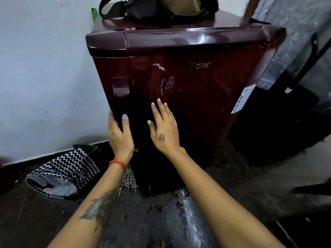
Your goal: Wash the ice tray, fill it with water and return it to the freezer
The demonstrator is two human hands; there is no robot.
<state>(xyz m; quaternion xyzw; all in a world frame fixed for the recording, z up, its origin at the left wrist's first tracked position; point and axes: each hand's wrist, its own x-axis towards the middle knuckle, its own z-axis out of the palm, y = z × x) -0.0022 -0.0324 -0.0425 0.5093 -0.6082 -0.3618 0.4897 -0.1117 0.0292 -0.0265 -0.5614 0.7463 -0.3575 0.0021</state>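
Haier fridge door [197, 83]: left hand [120, 135] grips its edge, right hand [165, 129] presses flat.

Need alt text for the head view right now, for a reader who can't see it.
Both hands are on the shut door of a maroon fridge: the left hand grips its left edge, the right hand lies flat on the front. No ice tray shows.

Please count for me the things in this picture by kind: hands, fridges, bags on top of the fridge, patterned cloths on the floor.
Hands: 2, left hand and right hand
Fridge: 1
Bag on the fridge: 1
Zigzag cloth on the floor: 1
Total: 5
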